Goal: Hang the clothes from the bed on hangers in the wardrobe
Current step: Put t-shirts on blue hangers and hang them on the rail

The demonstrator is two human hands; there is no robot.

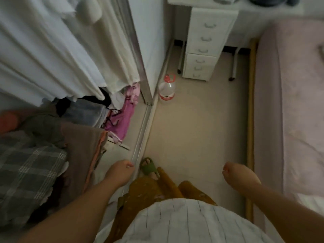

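Note:
The wardrobe's open side fills the left, with white garments hanging above folded piles: a grey plaid cloth, a brown cloth and pink clothing. The bed with a pale pink sheet runs along the right edge; no loose clothes show on its visible part. My left hand hangs low beside the wardrobe's sliding track, fingers loosely curled, holding nothing. My right hand hangs near the bed's side, also loosely curled and empty. No hanger is visible.
A white drawer unit on wheels stands at the back under a desk. A clear plastic bottle with a red cap sits on the beige floor by the wardrobe door edge. My foot in a green slipper is by the track.

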